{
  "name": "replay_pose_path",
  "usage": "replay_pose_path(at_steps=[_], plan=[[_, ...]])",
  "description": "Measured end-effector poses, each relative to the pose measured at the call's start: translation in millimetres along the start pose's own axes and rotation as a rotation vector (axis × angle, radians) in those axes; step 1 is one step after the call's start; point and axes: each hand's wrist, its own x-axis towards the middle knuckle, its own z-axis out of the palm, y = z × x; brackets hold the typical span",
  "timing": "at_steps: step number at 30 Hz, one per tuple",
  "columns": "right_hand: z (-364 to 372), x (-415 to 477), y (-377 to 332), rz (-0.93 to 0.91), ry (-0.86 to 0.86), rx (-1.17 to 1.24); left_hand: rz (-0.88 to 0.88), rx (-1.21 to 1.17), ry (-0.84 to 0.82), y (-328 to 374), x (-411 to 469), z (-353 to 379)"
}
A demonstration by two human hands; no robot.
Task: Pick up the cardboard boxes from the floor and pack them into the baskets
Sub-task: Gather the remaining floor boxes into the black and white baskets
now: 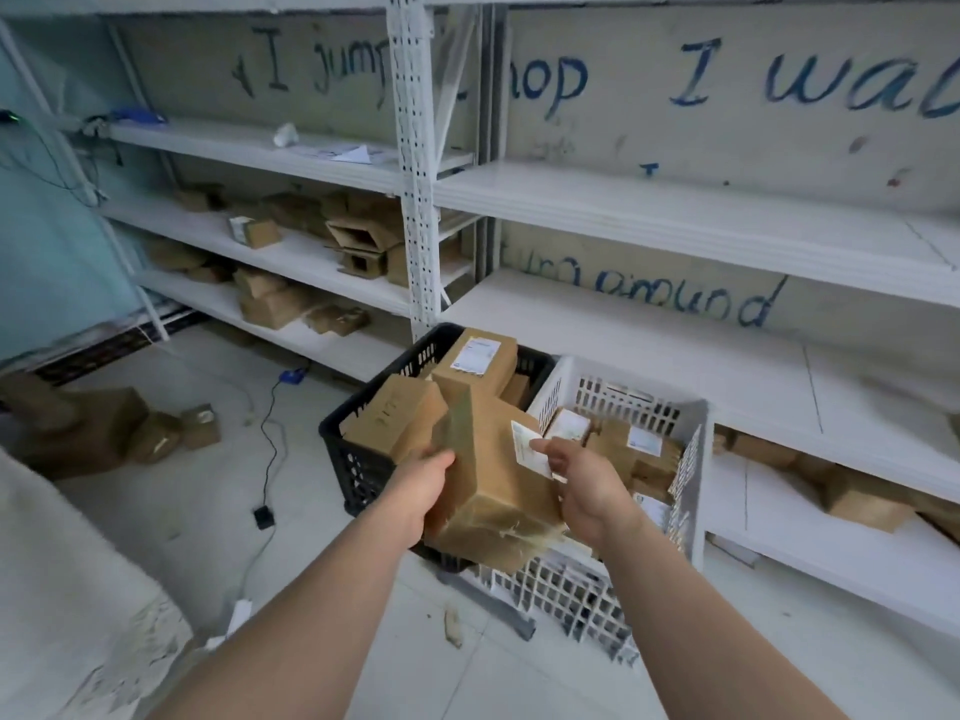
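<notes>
Head view: the left hand (423,483) and right hand (582,485) each clasp a side of a long cardboard box (493,480). It hangs tilted over the seam between the black basket (358,475) at 11 o'clock and the white basket (623,402) at 2 o'clock. The black one looks heaped, so swinging toward the white one and laying the box flat along its wall seems wiser. More loose boxes (156,433) wait on the floor (208,511) at 9 o'clock.

Wall (779,148) behind shelves (675,210), blue handwriting: "I jump", "hop", "I wal", "around". Box labels (475,356) unreadable.
</notes>
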Motion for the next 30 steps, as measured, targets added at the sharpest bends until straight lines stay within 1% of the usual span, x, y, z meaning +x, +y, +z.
replay_pose_path(at_steps=[4,8,14,18,21,25,30], plan=[[36,29,0,0.017,0.054,0.089,-0.055,0.047,-0.042,17,40,-24],[54,60,0,0.059,0.093,0.126,-0.091,0.091,-0.087,23,76,-28],[59,122,-9,0.105,0.125,0.148,-0.117,0.22,-0.066,37,133,-17],[61,161,-20,0.112,0.105,0.129,-0.076,0.311,-0.016,52,162,-10],[61,188,-24,0.134,0.088,0.096,-0.058,0.337,-0.008,59,187,-6],[62,218,-21,0.157,0.107,0.103,-0.131,0.362,-0.021,65,215,0],[72,242,-17,0.185,0.13,0.133,-0.121,0.418,-0.082,76,245,-2]])
